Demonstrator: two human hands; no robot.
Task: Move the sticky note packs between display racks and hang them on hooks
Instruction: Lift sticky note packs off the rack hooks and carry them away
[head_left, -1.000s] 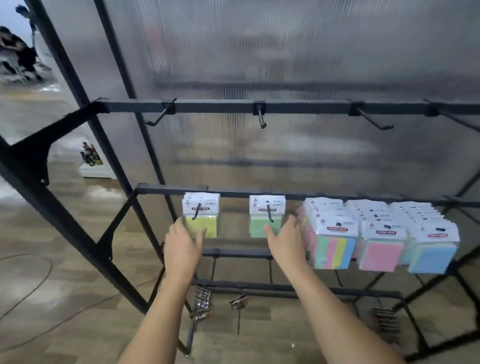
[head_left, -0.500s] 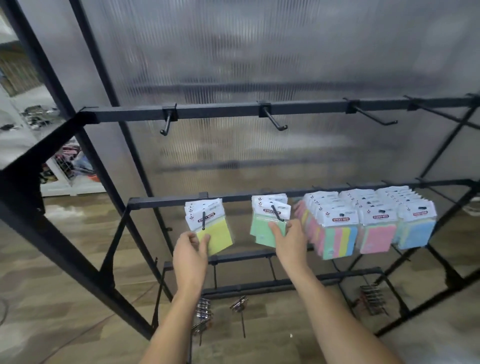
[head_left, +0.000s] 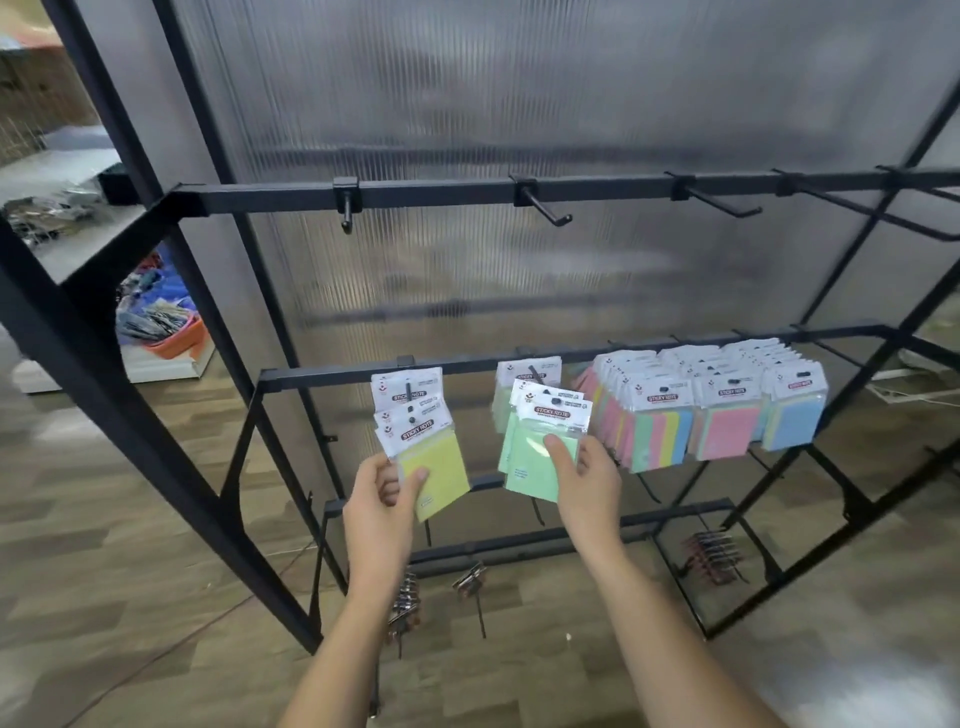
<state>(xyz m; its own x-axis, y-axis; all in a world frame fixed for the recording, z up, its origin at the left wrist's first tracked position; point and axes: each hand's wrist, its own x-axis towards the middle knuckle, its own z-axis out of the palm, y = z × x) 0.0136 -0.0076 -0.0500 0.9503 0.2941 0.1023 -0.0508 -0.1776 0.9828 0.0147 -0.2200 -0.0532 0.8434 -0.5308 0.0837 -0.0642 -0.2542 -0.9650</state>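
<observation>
My left hand pinches a few yellow sticky note packs by their lower edge, tilted, in front of the middle rail. My right hand grips a few green sticky note packs, thumb on the front. One yellow pack and green packs still hang on hooks behind. Multicolour packs, pink packs and blue packs hang full to the right.
The upper rail carries several bare hooks. A ribbed translucent panel backs the black rack. Metal clips hang on the bottom rail. A black diagonal frame beam crosses at left; an orange bin sits on the floor beyond.
Both hands went from touching the hanging packs to holding them and drawing them forward along the hooks. The packs now tilt toward me. The camera has shifted left and closer.
</observation>
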